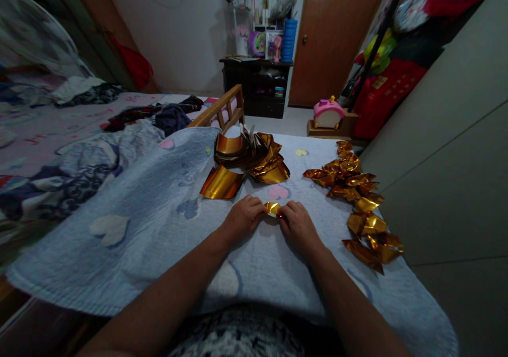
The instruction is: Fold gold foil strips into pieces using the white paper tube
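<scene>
Dim bedroom light falls on a blue blanket (151,224) spread as the work surface; the left hand (243,216) and right hand (297,224) meet at its middle, both pinching one small gold foil piece (272,207) between the fingertips; the slick foil could slip or crease crooked if either pinch shifts; curled gold sheets (248,163) lie just beyond, folded pieces (359,203) at right; a dark shelf (260,84) and door (337,34) stand far off.

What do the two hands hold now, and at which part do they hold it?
Both hands hold one small piece of gold paper between them. The left hand pinches its left end and the right hand its right end, just above the blue blanket.
</scene>
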`<act>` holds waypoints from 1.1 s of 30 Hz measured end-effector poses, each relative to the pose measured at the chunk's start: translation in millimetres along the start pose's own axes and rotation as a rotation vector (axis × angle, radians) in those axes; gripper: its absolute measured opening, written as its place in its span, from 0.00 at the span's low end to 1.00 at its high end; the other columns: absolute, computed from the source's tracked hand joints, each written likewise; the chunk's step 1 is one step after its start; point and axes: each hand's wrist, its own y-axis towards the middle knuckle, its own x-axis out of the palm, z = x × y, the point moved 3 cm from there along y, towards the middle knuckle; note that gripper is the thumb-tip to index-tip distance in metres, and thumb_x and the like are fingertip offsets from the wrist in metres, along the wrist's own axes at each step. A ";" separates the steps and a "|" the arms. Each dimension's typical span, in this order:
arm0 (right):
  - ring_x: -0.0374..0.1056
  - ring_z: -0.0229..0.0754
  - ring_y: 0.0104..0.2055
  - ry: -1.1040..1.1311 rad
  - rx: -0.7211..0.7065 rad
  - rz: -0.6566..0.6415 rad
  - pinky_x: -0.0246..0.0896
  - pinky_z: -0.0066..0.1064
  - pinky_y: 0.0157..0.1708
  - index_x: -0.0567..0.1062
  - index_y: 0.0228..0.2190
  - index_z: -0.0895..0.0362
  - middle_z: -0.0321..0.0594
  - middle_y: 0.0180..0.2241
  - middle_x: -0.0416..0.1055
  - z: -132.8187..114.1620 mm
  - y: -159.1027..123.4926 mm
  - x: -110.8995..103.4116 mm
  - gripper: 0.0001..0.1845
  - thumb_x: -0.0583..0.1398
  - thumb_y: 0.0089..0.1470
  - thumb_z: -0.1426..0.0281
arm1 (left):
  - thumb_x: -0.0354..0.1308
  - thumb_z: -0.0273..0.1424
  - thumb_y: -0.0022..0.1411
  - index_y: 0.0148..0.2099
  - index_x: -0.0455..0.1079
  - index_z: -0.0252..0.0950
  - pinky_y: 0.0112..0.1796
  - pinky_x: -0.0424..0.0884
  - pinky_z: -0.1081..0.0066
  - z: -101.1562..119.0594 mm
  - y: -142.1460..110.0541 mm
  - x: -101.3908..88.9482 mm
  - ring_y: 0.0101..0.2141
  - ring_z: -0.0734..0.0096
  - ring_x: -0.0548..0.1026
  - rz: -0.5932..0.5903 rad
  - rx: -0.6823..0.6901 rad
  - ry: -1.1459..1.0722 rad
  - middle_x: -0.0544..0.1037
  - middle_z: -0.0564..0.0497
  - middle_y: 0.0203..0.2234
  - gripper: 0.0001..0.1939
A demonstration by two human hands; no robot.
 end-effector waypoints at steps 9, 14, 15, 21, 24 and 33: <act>0.63 0.45 0.40 0.012 0.002 -0.013 0.57 0.34 0.41 0.79 0.36 0.55 0.42 0.35 0.71 4.7 0.4 -0.7 0.07 0.60 0.62 0.74 | 0.51 0.33 0.72 0.42 0.75 0.36 0.40 0.68 0.64 -4.6 -0.3 -1.9 0.37 0.63 0.71 -0.032 0.010 0.020 0.77 0.46 0.34 0.12; 0.63 0.45 0.40 0.031 0.014 -0.034 0.57 0.34 0.42 0.78 0.35 0.57 0.42 0.35 0.71 5.6 -0.2 -1.5 0.07 0.59 0.62 0.75 | 0.53 0.28 0.70 0.43 0.74 0.35 0.40 0.68 0.64 -4.0 -1.3 -2.2 0.37 0.63 0.71 -0.068 -0.016 -0.043 0.77 0.46 0.35 0.08; 0.63 0.45 0.40 0.035 0.016 -0.036 0.57 0.34 0.43 0.78 0.35 0.57 0.42 0.35 0.71 5.4 -0.2 -1.6 0.07 0.59 0.62 0.75 | 0.54 0.28 0.68 0.43 0.74 0.35 0.40 0.68 0.65 -4.0 -1.5 -1.8 0.38 0.63 0.71 -0.073 -0.023 -0.061 0.77 0.46 0.35 0.07; 0.62 0.45 0.41 0.046 0.018 -0.036 0.56 0.35 0.43 0.77 0.34 0.57 0.42 0.35 0.71 5.4 -0.1 -1.2 0.07 0.58 0.62 0.74 | 0.57 0.28 0.66 0.40 0.75 0.36 0.41 0.68 0.64 -4.3 0.1 1.3 0.39 0.63 0.71 -0.076 -0.057 -0.100 0.76 0.47 0.35 0.05; 0.63 0.45 0.40 0.035 0.035 -0.031 0.55 0.35 0.42 0.77 0.34 0.57 0.42 0.35 0.70 6.4 0.0 -0.5 0.07 0.58 0.62 0.74 | 0.56 0.30 0.68 0.38 0.75 0.36 0.40 0.67 0.64 -4.7 1.6 0.8 0.37 0.64 0.71 -0.071 -0.079 -0.110 0.75 0.47 0.33 0.07; 0.63 0.45 0.40 -0.014 0.107 -0.043 0.52 0.35 0.40 0.75 0.31 0.56 0.41 0.35 0.71 5.7 0.8 -1.8 0.07 0.59 0.62 0.73 | 0.53 0.33 0.70 0.35 0.73 0.36 0.41 0.66 0.63 -7.2 3.4 -0.1 0.38 0.63 0.70 -0.104 -0.194 -0.120 0.73 0.48 0.32 0.12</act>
